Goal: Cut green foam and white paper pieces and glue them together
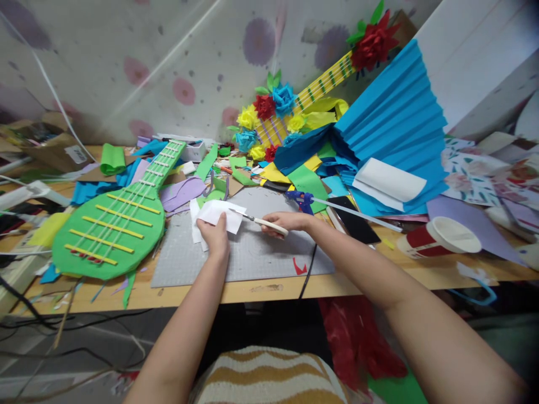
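My left hand (215, 233) pinches a small piece of white paper (214, 211) over the grey cutting mat (261, 255). White-handled scissors (273, 225) are gripped in my right hand (283, 222), their blades pointing left and lying at the paper's right side. Whether the blades have cut into it, I cannot tell. More white paper sits under and left of the held piece. Just behind my right hand lies a blue glue gun (301, 198) with a long whitish stick out of its back. A red paper scrap (300, 266) rests near the mat's front edge.
To the left lies a green paper lute (113, 227) with yellow strips. Behind stand paper flowers (264, 106) on a yellow neck and a pleated blue paper fan (396, 123). A black phone (353, 219) and a tipped paper cup (438, 238) are on the right.
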The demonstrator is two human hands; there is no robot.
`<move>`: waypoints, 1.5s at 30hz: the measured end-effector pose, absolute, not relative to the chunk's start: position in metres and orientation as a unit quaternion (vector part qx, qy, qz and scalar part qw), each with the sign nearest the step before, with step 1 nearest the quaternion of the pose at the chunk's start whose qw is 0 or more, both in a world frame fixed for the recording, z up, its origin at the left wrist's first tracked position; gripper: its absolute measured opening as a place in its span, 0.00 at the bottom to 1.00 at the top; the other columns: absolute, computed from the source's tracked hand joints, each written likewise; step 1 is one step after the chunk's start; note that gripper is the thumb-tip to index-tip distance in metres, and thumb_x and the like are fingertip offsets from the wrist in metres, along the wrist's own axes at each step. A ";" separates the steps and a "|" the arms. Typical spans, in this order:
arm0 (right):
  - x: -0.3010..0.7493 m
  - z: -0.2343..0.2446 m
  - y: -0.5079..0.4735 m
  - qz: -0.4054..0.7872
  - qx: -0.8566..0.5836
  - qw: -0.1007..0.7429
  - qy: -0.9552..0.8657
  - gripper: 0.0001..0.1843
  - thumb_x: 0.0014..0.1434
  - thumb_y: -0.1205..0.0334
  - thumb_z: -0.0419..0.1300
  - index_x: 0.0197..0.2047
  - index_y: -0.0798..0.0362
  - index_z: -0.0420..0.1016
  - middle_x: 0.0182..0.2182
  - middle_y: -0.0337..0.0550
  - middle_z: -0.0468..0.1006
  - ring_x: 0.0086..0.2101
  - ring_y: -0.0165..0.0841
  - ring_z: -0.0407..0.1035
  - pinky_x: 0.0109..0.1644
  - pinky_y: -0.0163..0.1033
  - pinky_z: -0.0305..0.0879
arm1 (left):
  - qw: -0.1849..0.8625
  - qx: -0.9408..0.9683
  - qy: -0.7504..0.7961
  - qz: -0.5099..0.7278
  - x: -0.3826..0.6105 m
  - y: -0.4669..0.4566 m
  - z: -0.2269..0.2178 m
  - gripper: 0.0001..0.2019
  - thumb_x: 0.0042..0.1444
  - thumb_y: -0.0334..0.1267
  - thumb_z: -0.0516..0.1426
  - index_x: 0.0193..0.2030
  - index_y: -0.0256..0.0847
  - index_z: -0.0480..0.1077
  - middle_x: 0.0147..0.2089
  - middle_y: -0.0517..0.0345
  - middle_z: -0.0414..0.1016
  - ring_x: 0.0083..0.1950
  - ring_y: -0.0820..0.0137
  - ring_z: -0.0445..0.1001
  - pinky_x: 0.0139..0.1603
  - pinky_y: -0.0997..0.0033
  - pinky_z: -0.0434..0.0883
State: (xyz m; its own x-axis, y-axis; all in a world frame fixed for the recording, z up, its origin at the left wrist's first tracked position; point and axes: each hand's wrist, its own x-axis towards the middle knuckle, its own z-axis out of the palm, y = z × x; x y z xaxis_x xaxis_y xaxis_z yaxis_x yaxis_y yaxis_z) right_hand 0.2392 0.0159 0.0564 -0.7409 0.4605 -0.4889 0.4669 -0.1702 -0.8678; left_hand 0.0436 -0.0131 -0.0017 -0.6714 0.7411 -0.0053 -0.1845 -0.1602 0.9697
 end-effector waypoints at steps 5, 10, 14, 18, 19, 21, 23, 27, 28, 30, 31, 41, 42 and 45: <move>0.243 0.055 0.018 -0.675 0.343 0.004 0.654 0.13 0.49 0.56 0.58 0.29 0.55 0.60 0.18 0.30 0.61 0.17 0.21 0.58 0.19 0.28 0.57 | 0.327 0.249 0.543 0.733 0.045 -0.014 0.001 0.26 0.41 0.29 0.63 0.44 0.41 0.54 0.52 0.46 0.68 0.49 0.70 0.72 0.51 0.67 0.68; 0.246 0.059 0.019 -0.711 0.278 0.016 0.646 0.13 0.49 0.60 0.59 0.26 0.54 0.57 0.18 0.30 0.59 0.18 0.20 0.56 0.20 0.27 0.56 | 0.335 0.284 0.524 0.729 0.047 -0.015 0.003 0.34 0.40 0.28 0.63 0.52 0.42 0.50 0.57 0.44 0.63 0.54 0.68 0.69 0.54 0.67 0.67; 0.245 0.060 0.020 -0.709 0.298 0.016 0.640 0.13 0.50 0.57 0.59 0.28 0.54 0.57 0.19 0.31 0.61 0.19 0.21 0.57 0.20 0.28 0.58 | 0.348 0.284 0.528 0.720 0.048 -0.016 0.002 0.34 0.40 0.29 0.63 0.52 0.40 0.51 0.56 0.42 0.65 0.53 0.67 0.70 0.53 0.66 0.67; 0.243 0.057 0.022 -0.693 0.305 0.014 0.654 0.16 0.51 0.53 0.59 0.28 0.54 0.58 0.18 0.31 0.61 0.18 0.21 0.58 0.20 0.28 0.58 | 0.368 0.275 0.512 0.726 0.049 -0.016 0.001 0.32 0.40 0.28 0.63 0.51 0.40 0.52 0.53 0.44 0.69 0.48 0.69 0.73 0.50 0.66 0.69; 0.243 0.056 0.023 -0.692 0.300 0.014 0.656 0.16 0.52 0.53 0.59 0.28 0.55 0.58 0.18 0.31 0.61 0.18 0.21 0.58 0.20 0.28 0.58 | 0.372 0.278 0.509 0.725 0.049 -0.016 0.001 0.32 0.39 0.29 0.64 0.51 0.40 0.53 0.52 0.44 0.69 0.47 0.69 0.73 0.50 0.66 0.69; 0.243 0.055 0.025 -0.696 0.292 0.016 0.656 0.17 0.52 0.52 0.59 0.28 0.55 0.58 0.19 0.32 0.62 0.18 0.21 0.58 0.20 0.28 0.59 | 0.375 0.293 0.504 0.720 0.050 -0.016 0.001 0.32 0.39 0.29 0.64 0.50 0.40 0.53 0.51 0.45 0.70 0.47 0.68 0.73 0.49 0.66 0.70; 0.243 0.055 0.027 -0.704 0.287 0.018 0.649 0.17 0.52 0.51 0.59 0.28 0.55 0.59 0.19 0.32 0.62 0.18 0.22 0.59 0.20 0.29 0.59 | 0.375 0.317 0.495 0.717 0.052 -0.017 0.001 0.33 0.38 0.30 0.64 0.51 0.40 0.54 0.52 0.45 0.69 0.48 0.67 0.73 0.50 0.65 0.69; 0.243 0.054 0.030 -0.711 0.299 0.015 0.636 0.18 0.52 0.49 0.59 0.31 0.55 0.61 0.20 0.33 0.64 0.19 0.22 0.59 0.20 0.29 0.59 | 0.370 0.356 0.477 0.713 0.056 -0.018 0.001 0.33 0.38 0.31 0.65 0.51 0.40 0.55 0.52 0.45 0.69 0.49 0.67 0.72 0.50 0.66 0.69; 0.243 0.053 0.031 -0.711 0.305 0.015 0.633 0.18 0.52 0.48 0.59 0.31 0.56 0.61 0.20 0.33 0.64 0.19 0.22 0.60 0.20 0.29 0.59 | 0.369 0.361 0.478 0.711 0.057 -0.018 0.001 0.33 0.38 0.32 0.65 0.50 0.40 0.55 0.52 0.46 0.69 0.48 0.67 0.73 0.50 0.66 0.69; 0.242 0.052 0.033 -0.708 0.320 0.016 0.629 0.20 0.52 0.45 0.58 0.32 0.56 0.63 0.20 0.34 0.65 0.19 0.22 0.60 0.20 0.29 0.60 | 0.368 0.367 0.482 0.706 0.058 -0.018 0.001 0.32 0.38 0.32 0.65 0.49 0.40 0.55 0.51 0.46 0.70 0.47 0.67 0.73 0.49 0.66 0.69; 0.241 0.051 0.033 -0.707 0.326 0.015 0.627 0.21 0.52 0.44 0.58 0.32 0.57 0.63 0.21 0.34 0.65 0.19 0.23 0.61 0.20 0.29 0.60 | 0.367 0.368 0.485 0.703 0.058 -0.018 0.001 0.32 0.38 0.33 0.65 0.49 0.40 0.55 0.50 0.46 0.70 0.47 0.67 0.73 0.49 0.66 0.69; 0.241 0.053 0.029 -0.694 0.326 -0.005 0.642 0.23 0.51 0.42 0.57 0.30 0.57 0.64 0.17 0.33 0.64 0.17 0.23 0.60 0.18 0.29 0.57 | 0.370 0.354 0.486 0.708 0.059 -0.019 0.003 0.33 0.37 0.32 0.65 0.50 0.39 0.55 0.52 0.43 0.69 0.49 0.65 0.72 0.52 0.64 0.67; 0.241 0.054 0.029 -0.688 0.327 -0.005 0.647 0.22 0.52 0.43 0.57 0.30 0.57 0.64 0.17 0.33 0.64 0.17 0.23 0.60 0.18 0.29 0.56 | 0.369 0.354 0.487 0.708 0.059 -0.019 0.003 0.33 0.37 0.32 0.65 0.50 0.39 0.55 0.52 0.43 0.68 0.50 0.65 0.72 0.53 0.64 0.67; 0.240 0.054 0.030 -0.681 0.328 -0.005 0.655 0.21 0.53 0.45 0.57 0.30 0.57 0.64 0.16 0.33 0.64 0.16 0.23 0.60 0.17 0.28 0.56 | 0.369 0.351 0.490 0.707 0.059 -0.019 0.002 0.32 0.37 0.32 0.65 0.49 0.39 0.55 0.52 0.43 0.69 0.50 0.65 0.72 0.53 0.63 0.67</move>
State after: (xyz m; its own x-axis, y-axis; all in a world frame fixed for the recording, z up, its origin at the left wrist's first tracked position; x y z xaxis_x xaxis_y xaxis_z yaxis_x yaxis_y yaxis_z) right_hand 0.2403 0.0299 0.0539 -0.7841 0.4373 -0.4404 0.4229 -0.1428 -0.8948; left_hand 0.0585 -0.0188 0.0022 -0.4804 0.8665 0.1355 -0.1781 -0.2477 0.9523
